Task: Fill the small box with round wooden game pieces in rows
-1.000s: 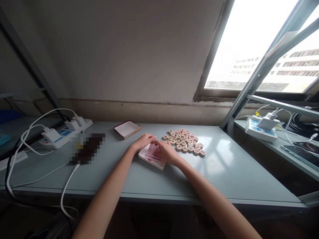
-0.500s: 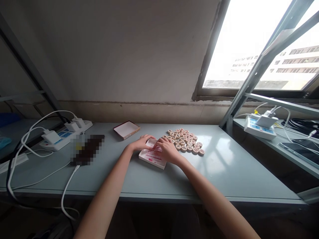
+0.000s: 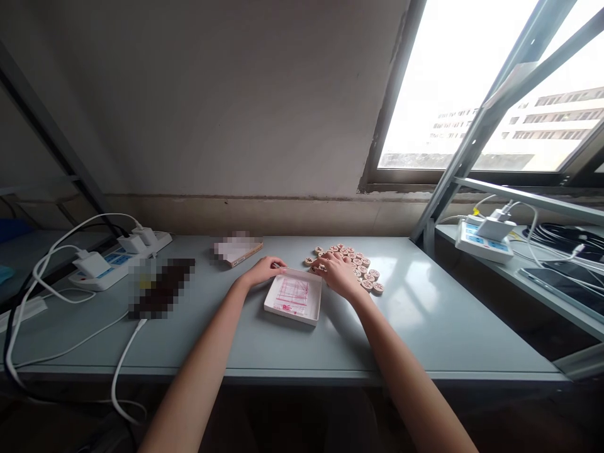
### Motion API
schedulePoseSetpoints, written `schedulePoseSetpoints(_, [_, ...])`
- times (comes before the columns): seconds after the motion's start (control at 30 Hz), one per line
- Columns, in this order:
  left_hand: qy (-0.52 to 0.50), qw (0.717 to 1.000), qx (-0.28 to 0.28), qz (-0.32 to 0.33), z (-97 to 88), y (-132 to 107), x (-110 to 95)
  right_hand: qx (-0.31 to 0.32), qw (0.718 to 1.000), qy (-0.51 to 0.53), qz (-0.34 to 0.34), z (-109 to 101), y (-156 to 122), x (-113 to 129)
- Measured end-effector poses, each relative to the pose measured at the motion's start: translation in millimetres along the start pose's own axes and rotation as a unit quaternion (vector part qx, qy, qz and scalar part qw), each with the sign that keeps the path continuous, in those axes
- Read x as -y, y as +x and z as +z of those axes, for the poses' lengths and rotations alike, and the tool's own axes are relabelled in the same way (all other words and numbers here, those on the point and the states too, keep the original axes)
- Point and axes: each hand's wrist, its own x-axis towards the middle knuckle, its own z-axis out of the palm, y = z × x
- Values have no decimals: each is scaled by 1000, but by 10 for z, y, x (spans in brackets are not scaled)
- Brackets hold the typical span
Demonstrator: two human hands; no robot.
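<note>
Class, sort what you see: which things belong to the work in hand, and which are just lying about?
Belongs to the work:
white open box, left hand at its far-left corner
round pieces, right hand over some
second shallow box, untouched, partly blurred (probably)

Just lying about:
left power strip
blurred dark object
right power strip
coiled black cables

We looked through one camera, worn on the head, facing forward and down across the desk [image 3: 415, 340] toward the wall [image 3: 236, 107]. We watched from close by, the white box [image 3: 290, 316] below mid-view, the window [image 3: 443, 75] upper right.
</note>
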Motion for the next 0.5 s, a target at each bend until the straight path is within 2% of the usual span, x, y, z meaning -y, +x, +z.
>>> schedulePoseSetpoints(0.3, [-5, 999, 26, 30, 9, 37, 73, 21, 999, 13, -29, -74, -11, 21])
schedulePoseSetpoints(0.5, [-12, 999, 34, 33, 7, 15, 23, 43, 998, 24, -45, -81, -16, -17])
